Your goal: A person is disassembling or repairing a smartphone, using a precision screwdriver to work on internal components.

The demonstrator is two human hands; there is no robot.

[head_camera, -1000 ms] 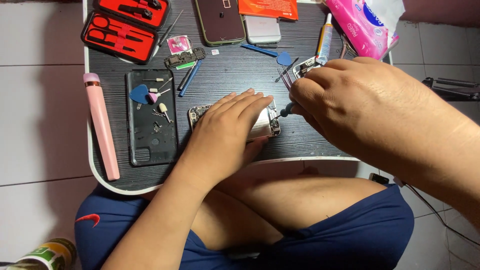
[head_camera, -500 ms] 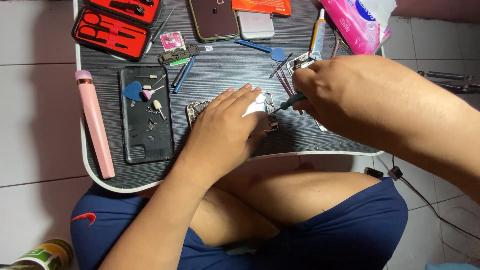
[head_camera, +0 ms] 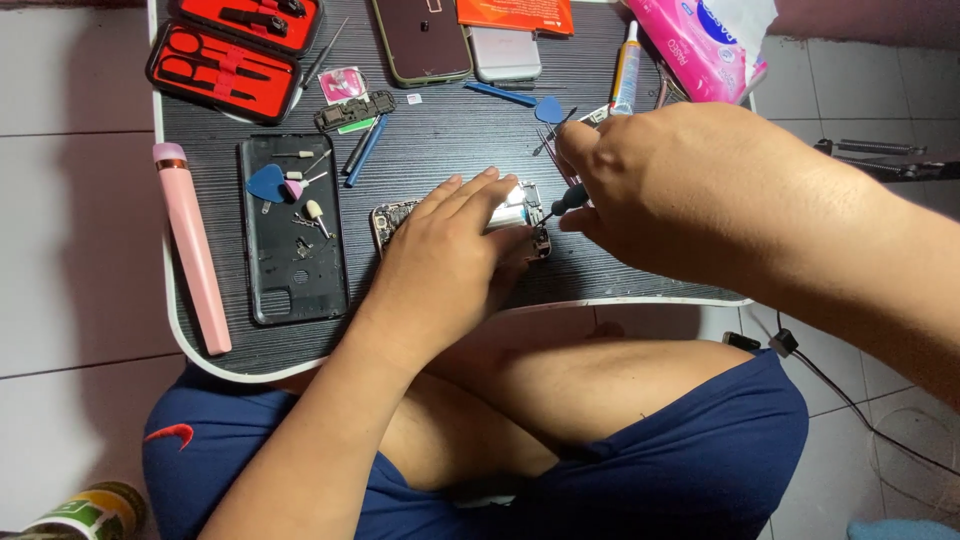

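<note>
Opened phone [head_camera: 520,215], mid-table, near the front edge: left hand [head_camera: 445,265] lies flat on it, fingers together, pressing it down. Right hand [head_camera: 680,190] pinches a small screwdriver [head_camera: 562,203], tip at the phone's right end. Risks: tip slipping off a screw and gouging the board; loose screws on the back cover [head_camera: 293,235] scattering if the table [head_camera: 440,150] is jolted.

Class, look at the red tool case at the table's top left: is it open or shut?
Open. The red tool case lies lid spread, with black-handled tools visible strapped inside both halves.
</note>
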